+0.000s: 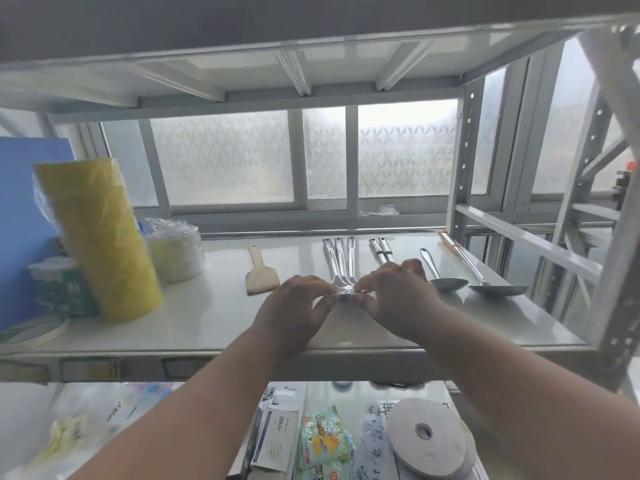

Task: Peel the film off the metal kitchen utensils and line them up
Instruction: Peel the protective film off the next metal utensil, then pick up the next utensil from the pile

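Observation:
On the white shelf [194,320] lie three metal utensils [341,261] side by side, handles pointing toward the window. Their near ends are hidden behind my hands. My left hand [298,306] and my right hand [398,299] meet over those ends, fingertips pinching a small piece of clear film [346,295] between them. Right of these lie two more metal handles [382,251], a metal spoon [441,277] and a long metal ladle [485,278]. A wooden spatula [259,271] rests to the left.
A yellow plastic-wrapped roll [100,237], a stack of white disposable bowls [176,251], a green tissue pack [62,289] and a blue board [20,220] crowd the shelf's left. The rack's metal upright [620,237] stands at right. The lower shelf holds packets and a tape roll [427,436].

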`<state>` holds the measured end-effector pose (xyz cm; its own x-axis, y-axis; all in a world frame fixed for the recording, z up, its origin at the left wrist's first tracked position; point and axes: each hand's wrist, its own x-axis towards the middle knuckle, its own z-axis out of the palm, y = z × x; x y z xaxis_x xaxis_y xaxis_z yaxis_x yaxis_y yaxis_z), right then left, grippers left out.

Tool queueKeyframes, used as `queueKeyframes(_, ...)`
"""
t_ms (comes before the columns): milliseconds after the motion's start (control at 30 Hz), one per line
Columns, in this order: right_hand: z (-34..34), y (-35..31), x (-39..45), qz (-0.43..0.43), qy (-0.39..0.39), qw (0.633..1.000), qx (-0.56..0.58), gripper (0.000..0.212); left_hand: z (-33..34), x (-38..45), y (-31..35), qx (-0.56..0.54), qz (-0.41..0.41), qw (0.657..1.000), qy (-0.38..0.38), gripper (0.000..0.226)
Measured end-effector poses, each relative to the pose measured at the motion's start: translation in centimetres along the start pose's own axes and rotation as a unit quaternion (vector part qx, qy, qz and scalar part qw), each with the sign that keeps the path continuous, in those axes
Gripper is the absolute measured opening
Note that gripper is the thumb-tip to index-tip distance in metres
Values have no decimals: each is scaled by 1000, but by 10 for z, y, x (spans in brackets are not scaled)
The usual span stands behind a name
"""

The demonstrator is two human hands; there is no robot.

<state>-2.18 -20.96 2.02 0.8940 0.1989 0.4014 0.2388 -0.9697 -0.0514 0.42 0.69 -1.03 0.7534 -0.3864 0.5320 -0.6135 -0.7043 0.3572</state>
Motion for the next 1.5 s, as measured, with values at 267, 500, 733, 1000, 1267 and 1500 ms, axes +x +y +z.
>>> queueKeyframes(267,-2,-12,-3,-11,11,1000,-11,41,0,0,-5,-20,-34,999,-2,25)
queueKeyframes(500,-4,-22,-3,-35,42,998,-7,35,-18,0,-11,-25,-37,999,-2,38)
queueKeyframes(733,6,-38,7,-61,61,996,-22,35,-40,18,-50,60,-195,978,33,44)
queueKeyframes(1000,31,-41,1,-17,91,996,8,41,-24,21,-77,65,-289,955,-15,32)
queueKeyframes(1267,33,-40,2,0,76,997,11,39,-28,18,-78,-2,-266,964,-20,25)
queueKeyframes(1500,28,-42,-1,-7,76,997,30,48,-26,17,-77,24,-241,968,-61,32)
